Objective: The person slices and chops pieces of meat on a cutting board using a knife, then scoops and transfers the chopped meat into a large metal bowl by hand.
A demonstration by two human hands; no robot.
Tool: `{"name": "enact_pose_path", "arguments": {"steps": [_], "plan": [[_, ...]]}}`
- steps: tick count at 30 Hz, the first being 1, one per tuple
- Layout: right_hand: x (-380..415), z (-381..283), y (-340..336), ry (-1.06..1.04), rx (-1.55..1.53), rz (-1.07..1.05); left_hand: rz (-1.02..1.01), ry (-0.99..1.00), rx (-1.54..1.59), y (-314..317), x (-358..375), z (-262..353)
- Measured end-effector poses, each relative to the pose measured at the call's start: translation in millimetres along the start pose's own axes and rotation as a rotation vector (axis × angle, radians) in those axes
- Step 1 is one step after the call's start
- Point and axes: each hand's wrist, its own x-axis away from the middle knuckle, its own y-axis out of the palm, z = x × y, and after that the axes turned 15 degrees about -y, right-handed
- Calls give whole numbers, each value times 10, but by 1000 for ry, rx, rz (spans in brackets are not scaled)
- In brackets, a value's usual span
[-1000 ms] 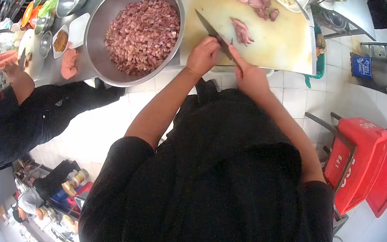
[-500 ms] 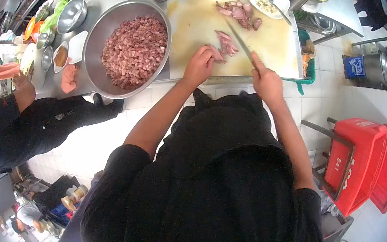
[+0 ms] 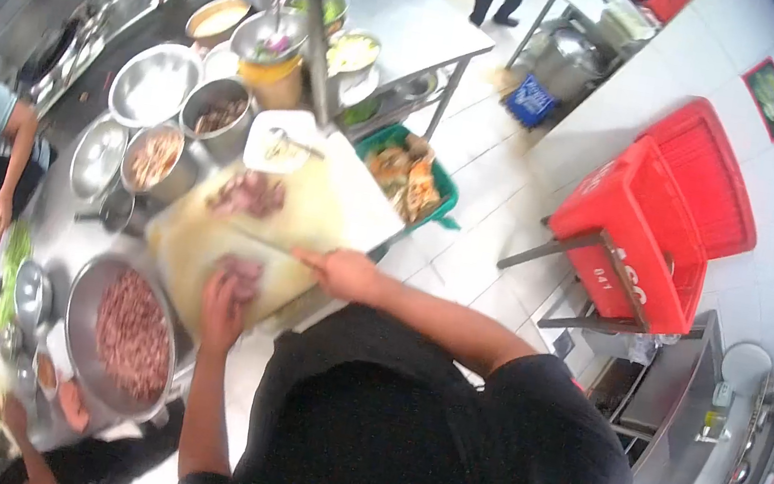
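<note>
Head view swings round, and the left hand (image 3: 222,309) has moved onto the small meat pile (image 3: 244,272) on the board (image 3: 364,206), fingers over it, too blurred to tell any grip. Right hand (image 3: 347,274) wraps the knife (image 3: 258,239), its blade now between that pile and the farther slices (image 3: 248,195), clear of both: no cut under way, it seems.

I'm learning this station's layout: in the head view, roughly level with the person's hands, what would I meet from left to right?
Small metal bowl, large bowl of diced meat, left hand, right hand, red plastic bin.
</note>
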Motion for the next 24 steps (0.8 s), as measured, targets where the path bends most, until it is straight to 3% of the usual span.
{"name": "enact_pose_path", "arguments": {"steps": [3, 15, 24], "plan": [[73, 41, -96, 46, -79, -24, -161, 4, -77, -266, -219, 223], [291, 209, -95, -59, -201, 129, -276, 64, -122, -324, -574, 481], [283, 183, -142, -21, -206, 106, -144, 7, -199, -143, -627, 466]]}}
